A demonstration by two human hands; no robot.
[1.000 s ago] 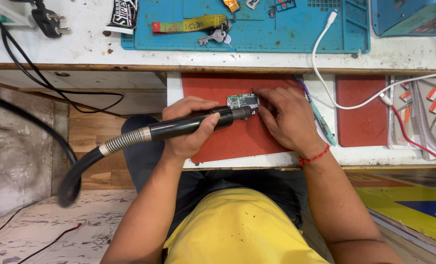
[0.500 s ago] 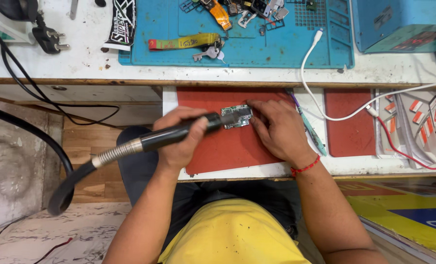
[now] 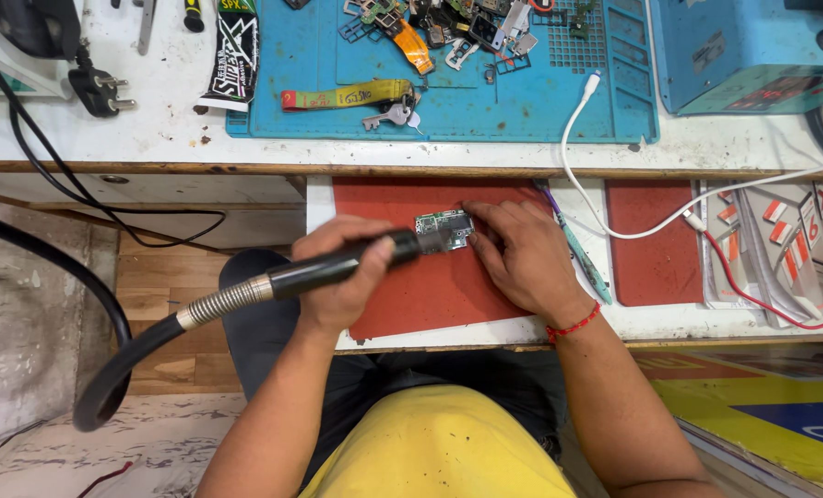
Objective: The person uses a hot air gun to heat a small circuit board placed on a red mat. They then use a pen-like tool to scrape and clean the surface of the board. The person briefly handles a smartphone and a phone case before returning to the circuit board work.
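Head view: left hand [image 3: 342, 277] wrapped tight round black nozzle [image 3: 337, 266], tip at board [image 3: 444, 228]. Right hand [image 3: 522, 254] fingers bent, pinning board's right edge on red mat [image 3: 430, 295]. Board sits near mat's top edge, close under desk [image 3: 153, 138] lip. Tweezers [image 3: 577, 249] just right of hand; bare mat below.

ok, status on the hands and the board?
Left hand gripping black hot-air handpiece, nozzle over small circuit board. Right hand pinning the board on red mat. Nothing between nozzle and board.
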